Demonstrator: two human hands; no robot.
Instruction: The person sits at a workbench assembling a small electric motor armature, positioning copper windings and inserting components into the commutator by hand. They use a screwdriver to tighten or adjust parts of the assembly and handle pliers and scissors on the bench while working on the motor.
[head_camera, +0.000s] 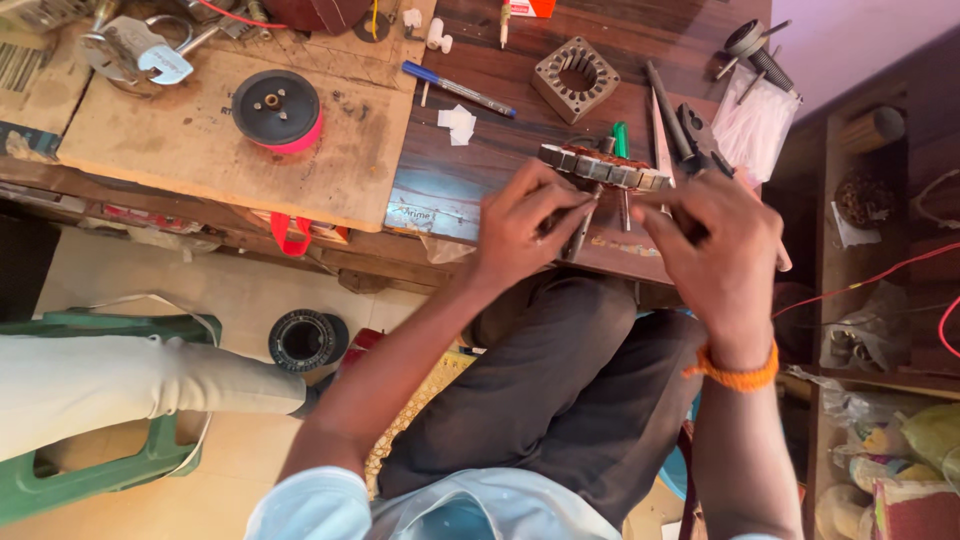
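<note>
Sitting at a wooden workbench (450, 180), the person had both hands up at the bench's front edge, working on a round metal motor core (603, 166) with a shaft (583, 228) sticking down out of it. Left hand (522, 228) was pinched shut around the shaft, fingers curled tight on it just under the core. Right hand (715, 250), the one with the orange thread (738, 376) on the wrist, was closed too, touching the core's right side, though what exactly it gripped couldn't be made out from up there. The two hands sat close together, the shaft between them. Further back on the bench were a square metal stator block (575, 78), a blue pen (458, 89), a scrap of white paper (459, 123), and a black and red spool (277, 110) on a plywood board (180, 140). Off to the left, somebody else's leg in light trousers (130, 385) rested over a green plastic stool (90, 475), with a black ring (303, 341) lying on the floor near it.
</note>
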